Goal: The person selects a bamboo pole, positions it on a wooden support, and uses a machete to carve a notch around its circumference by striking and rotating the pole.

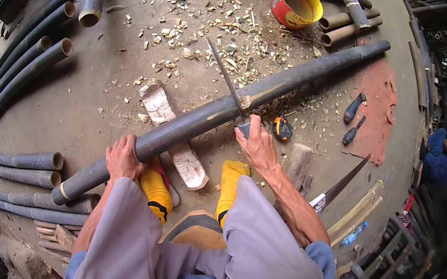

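Note:
A long dark bamboo pole lies slantwise before me, from lower left to upper right, across a pale wooden block. My left hand is closed over its near part, by my left knee. My right hand is closed round the grey handle of a long narrow blade. That blade lies across the pole beside a pale scraped patch at a joint; whether it is a saw or a knife, I cannot tell. An orange-and-black tape measure rests on the ground just right of this hand.
Dark-handled tools lie on a red mat at the right, near a saw. A red-yellow bucket stands at the back among wood chips. Bamboo poles lie at the left. Another person is at the far right.

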Tool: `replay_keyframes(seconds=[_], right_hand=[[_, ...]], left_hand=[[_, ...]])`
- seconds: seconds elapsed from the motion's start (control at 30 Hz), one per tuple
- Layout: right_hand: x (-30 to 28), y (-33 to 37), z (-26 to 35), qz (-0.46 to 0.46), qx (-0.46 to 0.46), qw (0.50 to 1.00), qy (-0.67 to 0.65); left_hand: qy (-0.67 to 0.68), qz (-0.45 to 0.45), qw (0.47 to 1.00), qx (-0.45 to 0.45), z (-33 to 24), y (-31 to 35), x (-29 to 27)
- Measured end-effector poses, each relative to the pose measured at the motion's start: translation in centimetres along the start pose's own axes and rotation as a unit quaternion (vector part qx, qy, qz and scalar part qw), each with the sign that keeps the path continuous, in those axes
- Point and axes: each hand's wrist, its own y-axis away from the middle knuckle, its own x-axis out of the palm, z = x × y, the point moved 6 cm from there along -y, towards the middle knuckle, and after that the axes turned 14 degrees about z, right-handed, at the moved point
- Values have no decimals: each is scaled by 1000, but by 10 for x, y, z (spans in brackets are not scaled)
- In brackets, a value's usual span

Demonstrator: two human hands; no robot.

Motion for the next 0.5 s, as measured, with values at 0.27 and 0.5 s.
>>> replay_keyframes(seconds=[0.27, 0.5], right_hand=[[-2, -10, 6, 19, -2, 1000, 17], [-8, 3, 26, -29, -78, 996, -38]], left_hand=[[-3, 2, 1000, -2, 2, 0, 3], [-2, -2, 1000, 4, 1, 2, -1]])
